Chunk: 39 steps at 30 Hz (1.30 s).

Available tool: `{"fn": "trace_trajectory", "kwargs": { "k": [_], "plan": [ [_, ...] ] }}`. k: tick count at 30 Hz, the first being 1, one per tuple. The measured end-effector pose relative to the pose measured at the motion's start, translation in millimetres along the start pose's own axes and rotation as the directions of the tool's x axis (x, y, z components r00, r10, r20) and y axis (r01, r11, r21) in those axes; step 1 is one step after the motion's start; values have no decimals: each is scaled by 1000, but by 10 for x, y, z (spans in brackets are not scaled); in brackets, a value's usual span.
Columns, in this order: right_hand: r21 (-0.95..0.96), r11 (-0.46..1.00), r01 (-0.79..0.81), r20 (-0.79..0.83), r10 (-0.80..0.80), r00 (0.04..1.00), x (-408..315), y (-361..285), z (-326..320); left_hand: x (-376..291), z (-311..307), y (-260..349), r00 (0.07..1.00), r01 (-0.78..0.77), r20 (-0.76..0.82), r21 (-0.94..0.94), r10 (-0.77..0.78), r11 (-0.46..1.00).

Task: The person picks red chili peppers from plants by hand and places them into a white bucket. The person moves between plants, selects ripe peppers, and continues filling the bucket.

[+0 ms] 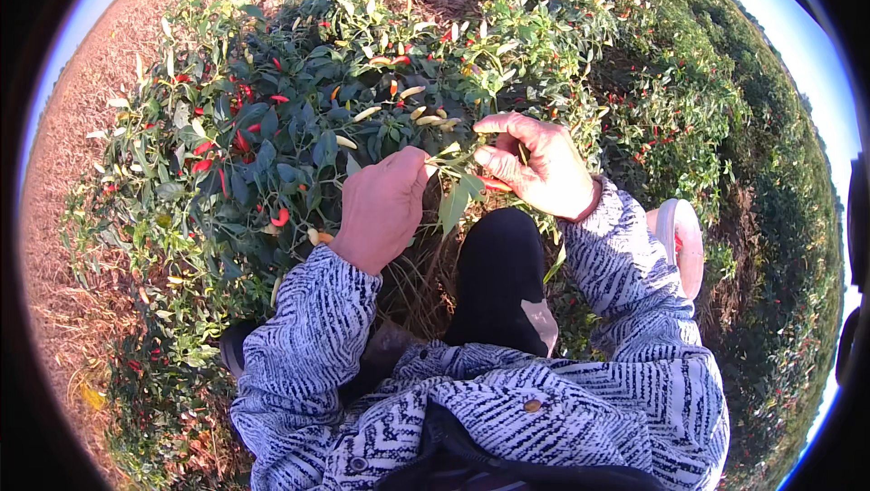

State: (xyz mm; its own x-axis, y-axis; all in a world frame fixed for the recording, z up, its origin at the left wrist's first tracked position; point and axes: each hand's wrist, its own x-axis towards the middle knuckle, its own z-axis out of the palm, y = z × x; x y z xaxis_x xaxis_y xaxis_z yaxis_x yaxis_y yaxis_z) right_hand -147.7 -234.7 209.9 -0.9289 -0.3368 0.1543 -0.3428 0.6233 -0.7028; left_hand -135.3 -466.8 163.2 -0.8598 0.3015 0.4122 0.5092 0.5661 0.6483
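Observation:
My left hand is closed around a green stem of a chilli pepper plant, its fingertips pinching it just left of the middle. Green leaves hang from that stem between the two hands. My right hand is curled beside them, index finger and thumb a little apart; whether something lies in its palm is hard to tell. A red chilli pepper shows just under the right thumb. Pale yellow chillies hang beyond the hands, and several red chillies are on the dark-leaved plant to the left.
A pale round container with something red inside stands beyond my right forearm. My bent knee in dark trousers is below the hands. Dense rows of chilli plants run along the right, and dry brown ground lies at the far left.

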Motion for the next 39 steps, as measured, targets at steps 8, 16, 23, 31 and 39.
{"fn": "trace_trajectory", "kwargs": {
  "k": [8, 16, 23, 31, 39],
  "plan": [
    [-577, 742, 340, 39, -390, 920, -16, 262, 280, -170, 86, -130, 970, 238, 35, -298, -239, 924],
    [571, 792, -215, 126, 175, 977, -93, 401, 345, -177, -268, -293, 785, 303, 194, -949, -589, 91],
    [639, 720, -270, 319, 71, 945, -244, -144, 1028, -180, -320, -292, 787, 43, 82, -996, -612, -78],
    [587, 809, 43, -263, 140, 955, -731, -501, 1241, -251, -467, -347, 658, -120, -134, -990, -741, 72],
    [386, 916, 108, 83, -151, 985, -616, -441, 1516, -255, -403, -229, 699, -121, -170, -986, -694, 119]
  ]
}}
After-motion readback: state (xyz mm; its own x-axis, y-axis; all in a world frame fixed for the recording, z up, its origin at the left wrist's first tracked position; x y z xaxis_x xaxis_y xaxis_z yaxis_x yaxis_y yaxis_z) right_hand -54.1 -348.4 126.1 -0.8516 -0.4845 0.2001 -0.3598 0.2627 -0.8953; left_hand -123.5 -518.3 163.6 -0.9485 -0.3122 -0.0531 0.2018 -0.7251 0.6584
